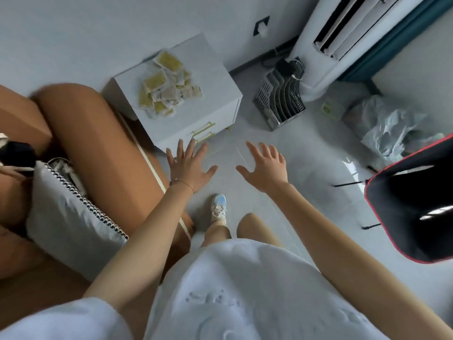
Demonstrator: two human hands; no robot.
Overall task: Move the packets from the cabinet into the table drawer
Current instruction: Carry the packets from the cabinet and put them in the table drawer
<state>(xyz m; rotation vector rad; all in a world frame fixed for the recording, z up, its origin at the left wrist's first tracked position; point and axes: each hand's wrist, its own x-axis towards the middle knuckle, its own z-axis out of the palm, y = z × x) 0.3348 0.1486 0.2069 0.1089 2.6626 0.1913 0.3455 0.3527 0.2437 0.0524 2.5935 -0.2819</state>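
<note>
A heap of several yellow-and-white packets lies on top of a small white cabinet. Its drawers with gold handles look closed. My left hand hovers with fingers spread just below the cabinet's front, holding nothing. To its right, my right hand is also spread and empty above the floor. Both hands are apart from the packets.
A brown sofa with a grey cushion stands on the left beside the cabinet. A grey file rack, a standing air conditioner, crumpled plastic and a black chair are to the right. My foot stands on the pale floor.
</note>
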